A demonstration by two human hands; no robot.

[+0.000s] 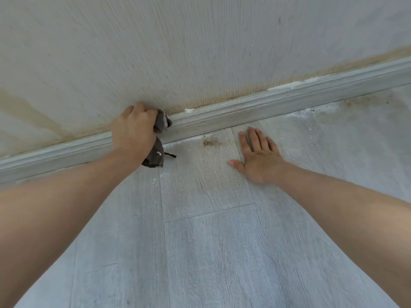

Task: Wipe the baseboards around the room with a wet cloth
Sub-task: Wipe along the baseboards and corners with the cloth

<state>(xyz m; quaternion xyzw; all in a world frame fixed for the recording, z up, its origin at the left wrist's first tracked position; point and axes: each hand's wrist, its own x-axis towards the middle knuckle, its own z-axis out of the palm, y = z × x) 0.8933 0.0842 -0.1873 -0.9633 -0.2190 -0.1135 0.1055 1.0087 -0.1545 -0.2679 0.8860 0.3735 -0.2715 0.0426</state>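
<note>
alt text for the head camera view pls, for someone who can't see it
A person's left hand presses a bunched grey cloth against a pale baseboard where wall meets floor. The right hand lies flat, fingers spread, on the grey plank floor, near a small patch of brown dirt.

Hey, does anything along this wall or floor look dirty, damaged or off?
Yes. Brown crumbs lie on the floor by the baseboard, white filler blobs along its top edge, and yellowish stains streak the wall.
</note>
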